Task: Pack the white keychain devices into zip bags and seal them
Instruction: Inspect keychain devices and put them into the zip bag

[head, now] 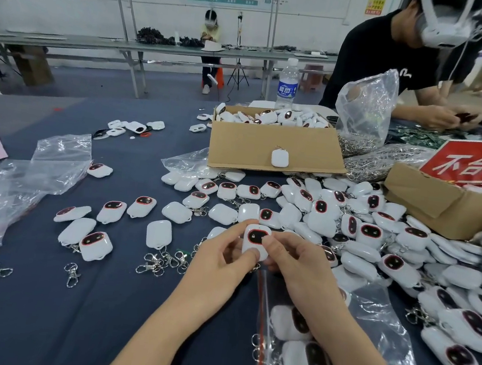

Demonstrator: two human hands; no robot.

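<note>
Both hands hold one white keychain device (256,242) with a dark red-ringed face above the blue table. My left hand (225,254) grips its left side, thumb on the lower edge. My right hand (288,258) pinches its right side, thumb on the face. Under my right forearm lies a clear zip bag (374,323) with a red strip; it holds several white devices with their metal clips. Many loose devices are heaped to the right (364,226) and scattered to the left (110,212).
A cardboard box (274,147) of devices stands ahead, a water bottle (287,82) behind it. Empty plastic bags (8,186) lie at the left, loose metal clips (161,262) near my left hand. A second carton (441,202) with a red sign is at the right, where another person works.
</note>
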